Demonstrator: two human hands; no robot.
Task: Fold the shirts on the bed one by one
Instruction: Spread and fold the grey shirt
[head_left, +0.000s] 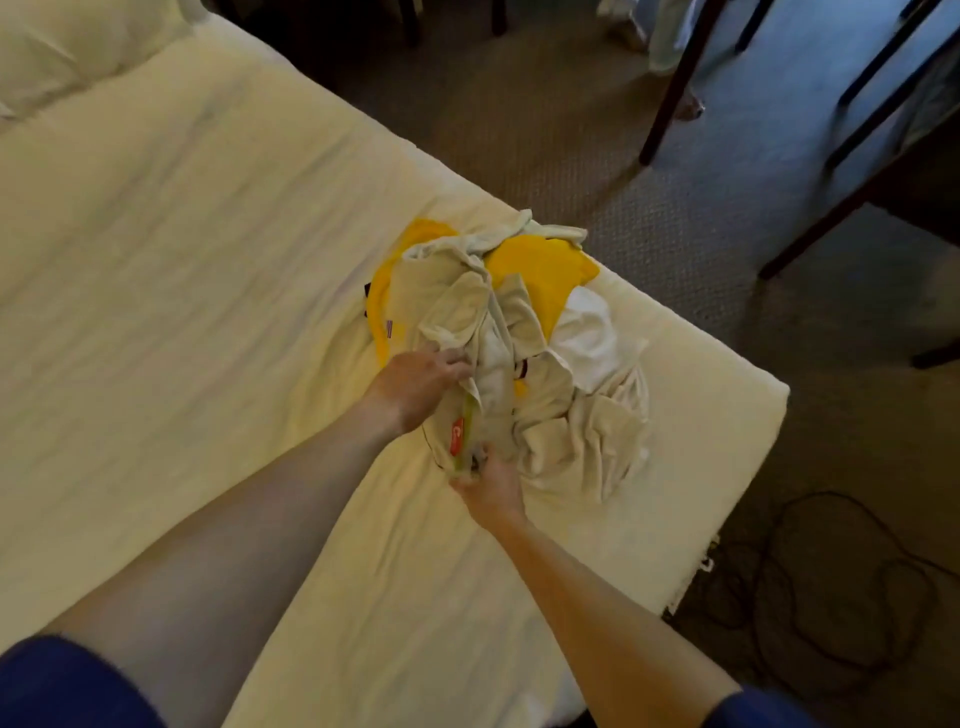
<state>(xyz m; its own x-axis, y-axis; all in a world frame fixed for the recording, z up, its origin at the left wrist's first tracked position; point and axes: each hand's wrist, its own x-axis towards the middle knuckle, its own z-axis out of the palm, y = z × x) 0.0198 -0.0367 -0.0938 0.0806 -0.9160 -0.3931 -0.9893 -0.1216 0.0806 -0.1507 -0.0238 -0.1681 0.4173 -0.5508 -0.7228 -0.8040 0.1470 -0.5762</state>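
Observation:
A crumpled heap of shirts lies near the bed's right corner. A cream shirt with an orange neck label is on top, a yellow shirt lies beneath it, and a white one sits at the right. My left hand grips the cream shirt's fabric at its left side. My right hand pinches the same shirt at its collar edge, just below the label. Both hands are at the near side of the heap.
The bed is covered with a pale sheet, with a pillow at the far left. Dark chair legs stand on the carpet to the right. A black cable lies coiled on the floor beside the bed.

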